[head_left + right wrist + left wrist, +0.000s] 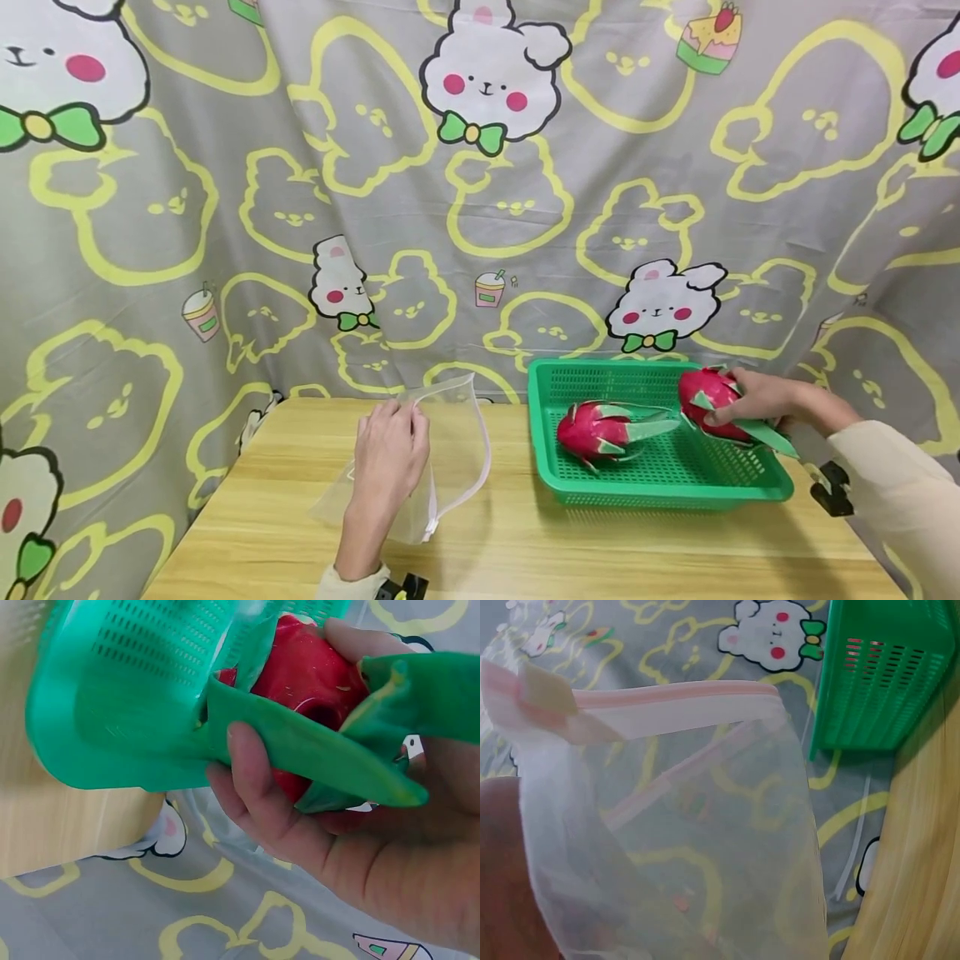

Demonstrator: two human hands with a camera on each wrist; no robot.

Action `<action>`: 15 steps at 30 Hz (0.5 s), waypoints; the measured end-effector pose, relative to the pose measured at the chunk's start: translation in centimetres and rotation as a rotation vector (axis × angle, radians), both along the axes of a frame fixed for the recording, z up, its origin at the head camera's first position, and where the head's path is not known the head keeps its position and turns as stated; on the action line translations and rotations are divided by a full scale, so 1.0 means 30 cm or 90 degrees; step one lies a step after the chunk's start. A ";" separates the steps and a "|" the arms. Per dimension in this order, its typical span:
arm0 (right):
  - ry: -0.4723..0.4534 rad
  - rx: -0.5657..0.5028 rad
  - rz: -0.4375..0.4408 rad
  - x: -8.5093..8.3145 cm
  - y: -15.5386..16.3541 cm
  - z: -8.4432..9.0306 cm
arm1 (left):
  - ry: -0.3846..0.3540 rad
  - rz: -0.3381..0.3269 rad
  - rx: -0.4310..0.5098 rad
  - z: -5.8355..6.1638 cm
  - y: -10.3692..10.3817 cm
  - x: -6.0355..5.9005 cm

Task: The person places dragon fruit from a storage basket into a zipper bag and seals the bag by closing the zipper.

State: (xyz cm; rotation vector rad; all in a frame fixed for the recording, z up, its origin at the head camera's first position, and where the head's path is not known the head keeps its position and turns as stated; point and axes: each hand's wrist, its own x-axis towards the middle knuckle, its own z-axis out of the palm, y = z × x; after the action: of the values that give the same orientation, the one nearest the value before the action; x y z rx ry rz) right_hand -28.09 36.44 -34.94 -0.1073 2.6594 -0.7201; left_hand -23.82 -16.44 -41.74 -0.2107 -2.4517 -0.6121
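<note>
My left hand (pixel 390 454) grips a translucent zip bag (pixel 459 437) above the left part of the table. The bag's mouth gapes to the right, with its pale zip strip (pixel 679 697) showing in the left wrist view. At the right end of a green plastic basket (pixel 660 493), my right hand (pixel 761 396) holds a red dragon fruit (pixel 697 387). Fingers and thumb curl round this fruit, whose long green leaves (pixel 307 739) cross the fingers in the right wrist view. A second dragon fruit (pixel 596 432) lies in the left half of the basket.
The basket stands on a light wooden table (pixel 570 554), near its back edge. Behind hangs a grey curtain (pixel 480 225) printed with rabbits and yellow outlines.
</note>
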 end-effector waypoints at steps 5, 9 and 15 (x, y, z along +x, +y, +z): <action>-0.013 -0.091 -0.006 0.013 0.001 0.003 | -0.009 0.003 0.001 0.001 -0.005 -0.004; -0.020 -0.152 -0.008 0.034 -0.006 -0.017 | 0.001 0.002 0.000 -0.001 -0.004 -0.009; 0.016 -0.211 -0.013 0.053 -0.011 -0.073 | -0.003 0.001 0.003 -0.003 -0.003 -0.010</action>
State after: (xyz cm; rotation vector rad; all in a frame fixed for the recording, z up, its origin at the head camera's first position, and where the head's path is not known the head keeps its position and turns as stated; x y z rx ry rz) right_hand -26.49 36.12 -37.14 -0.1780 2.5447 -1.1680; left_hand -24.11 -16.52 -41.84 -0.2064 -2.4544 -0.6188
